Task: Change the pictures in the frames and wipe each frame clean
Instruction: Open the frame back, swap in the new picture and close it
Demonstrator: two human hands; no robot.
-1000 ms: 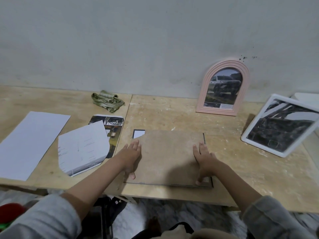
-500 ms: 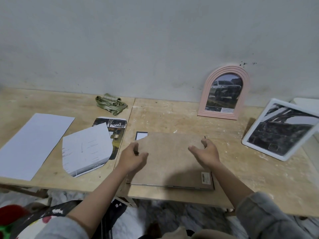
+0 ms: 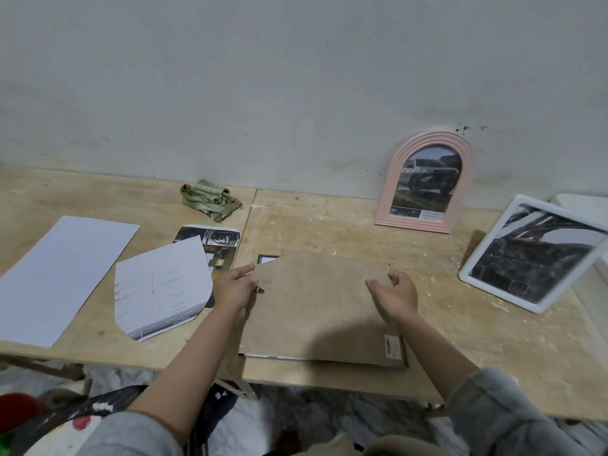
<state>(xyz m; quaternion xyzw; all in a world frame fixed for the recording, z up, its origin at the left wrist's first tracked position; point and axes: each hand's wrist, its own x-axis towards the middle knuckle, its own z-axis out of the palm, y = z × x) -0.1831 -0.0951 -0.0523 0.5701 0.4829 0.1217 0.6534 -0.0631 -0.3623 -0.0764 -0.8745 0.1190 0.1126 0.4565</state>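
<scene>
Lifting the backing board (image 3: 316, 301) off the face-down frame (image 3: 399, 352) at the desk's (image 3: 329, 222) near edge; far edge raised, near edge apparently resting on the frame. Left hand (image 3: 235, 289) pinches the left edge by the small ring tab, fingers curled. Right hand (image 3: 393, 296) has fingers curled at the right edge near a bent-up metal clip (image 3: 389, 268); whether it grips board or clip I can't tell. Two-sided hold likely keeps the board level. Loose prints (image 3: 158, 287) lie left, cloth (image 3: 209, 199) behind them. Arch frame (image 3: 427, 182) and white frame (image 3: 533, 255) stand right, well apart.
</scene>
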